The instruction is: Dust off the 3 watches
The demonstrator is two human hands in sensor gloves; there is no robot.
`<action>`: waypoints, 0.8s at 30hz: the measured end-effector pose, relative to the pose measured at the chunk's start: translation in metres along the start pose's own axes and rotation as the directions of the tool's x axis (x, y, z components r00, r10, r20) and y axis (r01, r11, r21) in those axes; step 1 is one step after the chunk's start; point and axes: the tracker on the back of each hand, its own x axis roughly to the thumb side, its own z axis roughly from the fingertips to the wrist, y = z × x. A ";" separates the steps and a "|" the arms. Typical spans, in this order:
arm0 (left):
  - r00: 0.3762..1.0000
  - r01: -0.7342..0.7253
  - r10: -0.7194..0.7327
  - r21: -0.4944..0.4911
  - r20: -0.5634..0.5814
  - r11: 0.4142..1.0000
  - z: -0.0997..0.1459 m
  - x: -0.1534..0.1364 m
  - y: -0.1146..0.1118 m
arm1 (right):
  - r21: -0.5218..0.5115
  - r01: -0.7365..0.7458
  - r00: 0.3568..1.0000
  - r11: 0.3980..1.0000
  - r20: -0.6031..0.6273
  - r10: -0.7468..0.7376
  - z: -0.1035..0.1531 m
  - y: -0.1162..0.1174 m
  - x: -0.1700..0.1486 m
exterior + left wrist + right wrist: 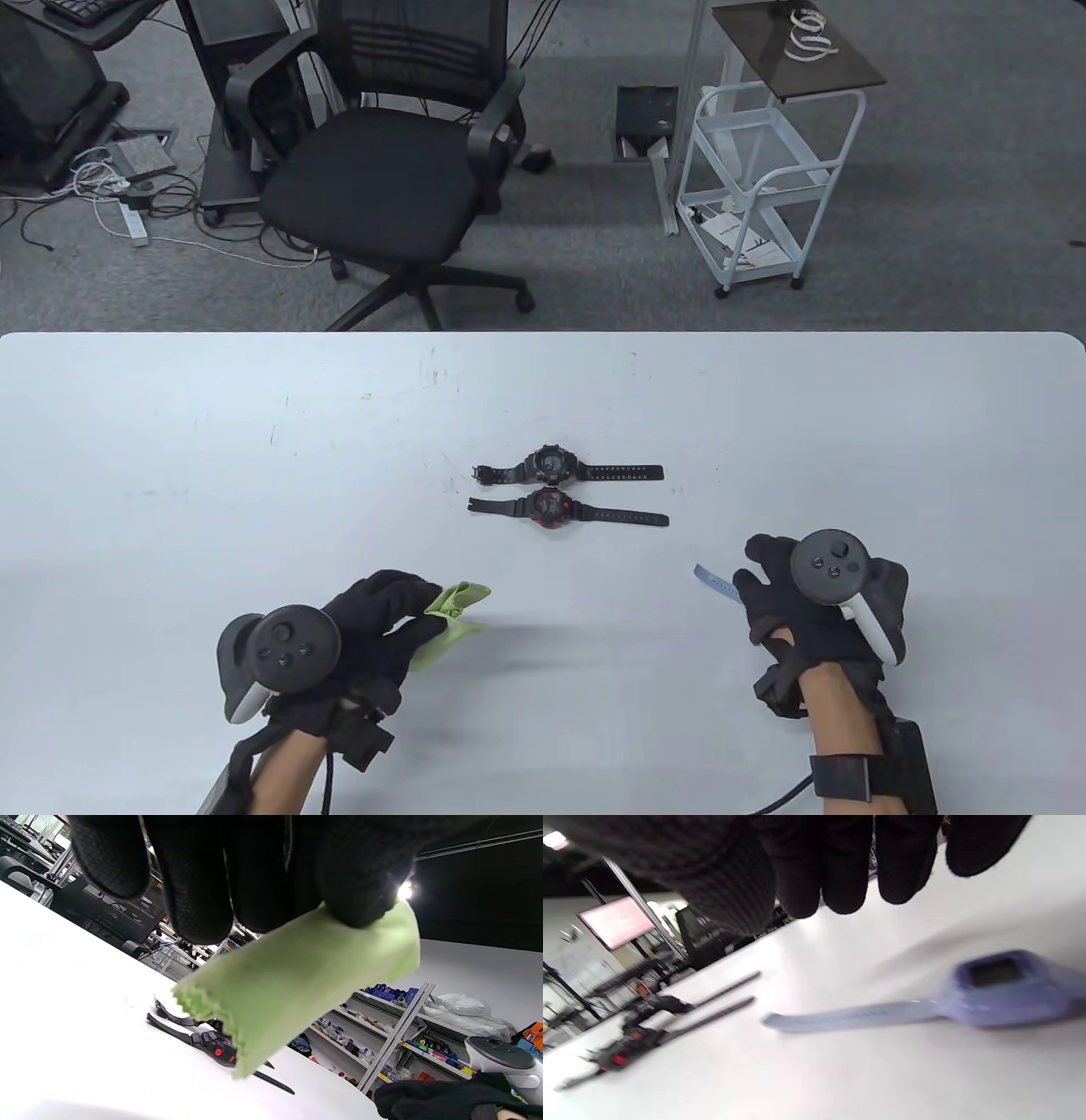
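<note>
The light-blue plastic watch (1001, 993) at lower right could be knocked aside by the open-fingered right hand (819, 594) hovering above it — the left hand (373, 628) pinches the green cloth (297, 984).

Office chair (399, 170), white cart (755, 182)

Left hand (373, 624), lower left of table view: fingers curled, pinching a green cloth (450, 615) at the fingertips (356, 895); forearm enters from the bottom edge. Right hand (806, 603), lower right: palm down, fingers hanging loosely over a pale blue watch (1001, 988), no grip visible. Tracker on the back of each hand.
</note>
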 end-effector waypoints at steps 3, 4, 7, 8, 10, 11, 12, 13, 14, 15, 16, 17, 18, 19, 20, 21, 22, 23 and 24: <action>1.000 0.007 -0.007 -0.004 0.000 1.000 0.000 0.000 -0.001 | 0.037 -0.041 0.998 0.998 -0.054 0.043 -0.004 0.008 -0.008; 1.000 0.009 -0.009 -0.007 0.000 1.000 0.000 0.000 -0.001 | 0.045 -0.051 0.996 0.998 -0.068 0.054 -0.006 0.010 -0.012; 1.000 0.013 -0.013 -0.010 -0.004 1.000 0.000 0.000 -0.001 | 0.129 -0.079 0.981 0.988 -0.167 0.101 -0.008 0.012 -0.023; 1.000 0.012 -0.012 -0.011 -0.006 1.000 0.000 0.000 -0.001 | 0.177 -0.070 0.974 0.982 -0.199 0.106 -0.008 0.011 -0.027; 1.000 0.010 -0.010 -0.011 -0.010 1.000 -0.001 -0.001 -0.001 | 0.263 -0.008 0.964 0.965 -0.254 0.077 -0.007 0.011 -0.037; 1.000 0.009 -0.009 -0.012 -0.011 1.000 -0.001 -0.001 -0.001 | 0.283 0.025 0.964 0.959 -0.261 0.052 -0.006 0.009 -0.040; 1.000 0.009 -0.009 -0.012 -0.012 1.000 -0.001 -0.001 -0.001 | 0.283 0.025 0.962 0.959 -0.267 0.054 -0.005 0.008 -0.042; 1.000 0.010 -0.010 -0.013 -0.013 1.000 -0.001 -0.001 -0.001 | 0.296 0.002 0.956 0.955 -0.282 0.086 -0.005 0.007 -0.044; 1.000 0.011 -0.011 -0.014 -0.013 1.000 -0.001 -0.001 -0.001 | 0.304 -0.049 0.947 0.952 -0.289 0.141 -0.003 0.007 -0.045; 1.000 0.013 -0.013 -0.014 -0.013 1.000 -0.001 -0.001 -0.001 | 0.288 -0.123 0.942 0.950 -0.269 0.203 -0.003 0.007 -0.046; 1.000 0.013 -0.013 -0.014 -0.014 1.000 -0.001 -0.001 -0.001 | 0.253 -0.179 0.936 0.951 -0.255 0.244 -0.002 0.008 -0.047; 1.000 0.012 -0.012 -0.014 -0.014 1.000 -0.001 -0.001 -0.001 | 0.240 -0.194 0.933 0.951 -0.255 0.254 -0.002 0.008 -0.047; 1.000 0.011 -0.012 -0.015 -0.015 1.000 -0.001 -0.001 -0.001 | 0.200 -0.204 0.934 0.958 -0.253 0.251 -0.002 0.010 -0.048; 1.000 0.013 -0.013 -0.016 -0.016 1.000 -0.001 -0.001 -0.001 | 0.192 -0.212 0.933 0.958 -0.251 0.257 -0.003 0.010 -0.049; 1.000 0.014 -0.014 -0.017 -0.016 1.000 -0.001 -0.001 -0.001 | 0.190 -0.213 0.933 0.959 -0.251 0.257 -0.002 0.010 -0.049; 1.000 0.015 -0.015 -0.018 -0.018 1.000 -0.001 -0.001 -0.001 | 0.181 -0.221 0.933 0.958 -0.247 0.262 -0.002 0.009 -0.048; 1.000 0.014 -0.015 -0.018 -0.019 1.000 -0.001 -0.002 -0.001 | 0.178 -0.227 0.932 0.958 -0.245 0.266 -0.002 0.009 -0.049; 1.000 0.012 -0.012 -0.019 -0.021 1.000 -0.001 -0.002 -0.001 | 0.175 -0.225 0.933 0.959 -0.244 0.264 -0.001 0.009 -0.050; 1.000 0.010 -0.011 -0.021 -0.022 1.000 -0.001 -0.002 -0.001 | 0.174 -0.220 0.934 0.960 -0.245 0.259 -0.001 0.009 -0.051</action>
